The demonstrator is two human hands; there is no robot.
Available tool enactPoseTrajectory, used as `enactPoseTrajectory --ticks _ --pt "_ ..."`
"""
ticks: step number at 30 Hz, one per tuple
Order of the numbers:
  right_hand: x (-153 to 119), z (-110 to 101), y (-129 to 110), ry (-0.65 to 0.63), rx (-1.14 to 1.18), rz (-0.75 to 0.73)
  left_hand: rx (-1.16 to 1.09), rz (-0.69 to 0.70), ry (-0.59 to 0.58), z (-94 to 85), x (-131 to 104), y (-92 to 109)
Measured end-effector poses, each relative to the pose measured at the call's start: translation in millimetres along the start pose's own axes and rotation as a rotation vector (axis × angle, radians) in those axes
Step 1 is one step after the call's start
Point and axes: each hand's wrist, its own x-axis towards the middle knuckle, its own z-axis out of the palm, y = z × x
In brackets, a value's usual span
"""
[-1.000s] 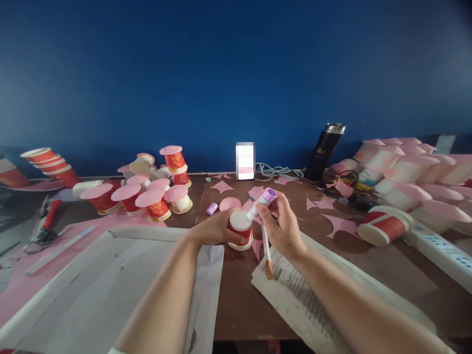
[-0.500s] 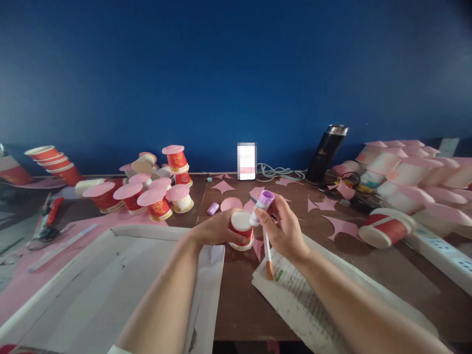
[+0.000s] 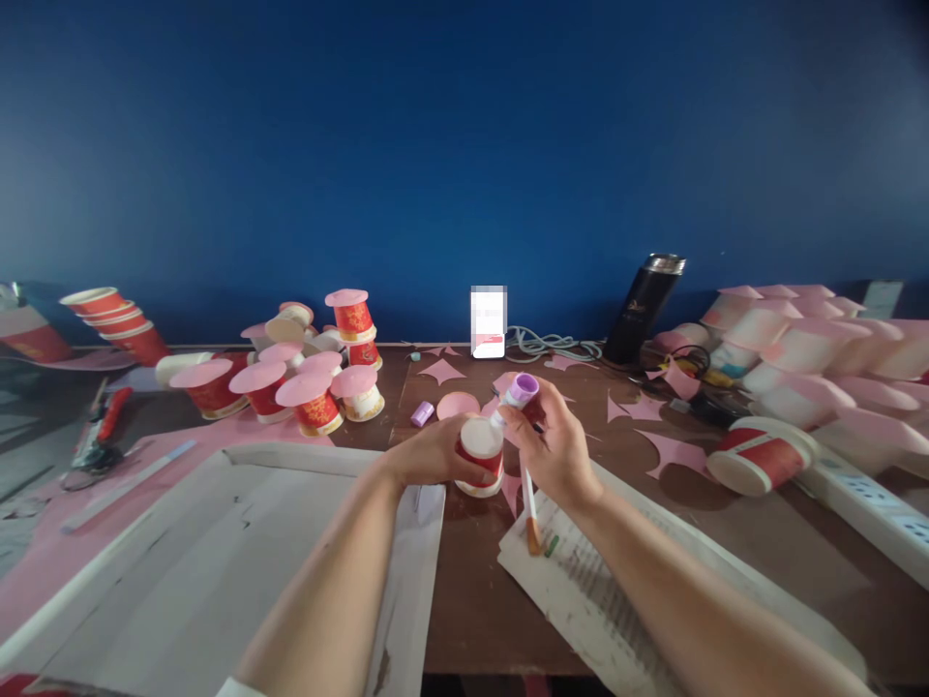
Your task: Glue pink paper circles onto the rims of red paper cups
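Note:
My left hand (image 3: 435, 450) is wrapped round a red paper cup (image 3: 479, 471) that stands upside down on the table, its white base facing up. In my right hand (image 3: 555, 445) is a glue stick (image 3: 521, 392) with a purple end, tilted, its lower end at the edge of the cup's base. A pink paper disc (image 3: 457, 406) and a small purple cap (image 3: 422, 414) lie just beyond the cup. Below my right hand a paintbrush (image 3: 529, 508) with brown bristles rests partly on a printed paper (image 3: 573, 581).
Red cups topped with pink discs (image 3: 312, 402) stand at the left, near a white tray (image 3: 290, 455). Pink paper scraps (image 3: 672, 452) lie about. A black flask (image 3: 643, 310), a tipped cup (image 3: 762, 455), a power strip (image 3: 871, 508) and a pile of pink-topped cups (image 3: 813, 339) occupy the right.
The glue stick's lower end has shifted slightly across the cup's base rim. My left hand still holds the cup. The whole view has moved slightly.

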Motion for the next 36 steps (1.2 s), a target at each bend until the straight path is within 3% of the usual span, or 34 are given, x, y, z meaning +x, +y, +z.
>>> enactPoseTrajectory --ticks 9,16,19,30,36 --pt "0.8 5.6 0.5 -0.100 -0.020 -0.096 -0.017 0.107 0.081 9.1 8.4 -2.6" --pt "9.4 4.3 15.4 0.003 -0.035 -0.110 0.053 0.150 0.408 17.4 17.5 -14.4" --pt "12.0 4.9 17.4 0.043 -0.013 -0.115 0.093 0.166 0.489 18.4 22.2 -22.2" --pt "15.9 13.1 22.8 -0.056 -0.177 -0.154 0.125 0.199 0.488 21.6 26.6 -24.9" --pt "13.3 14.8 13.8 -0.143 -0.327 -0.243 0.172 0.255 0.503 21.9 29.1 -24.5"
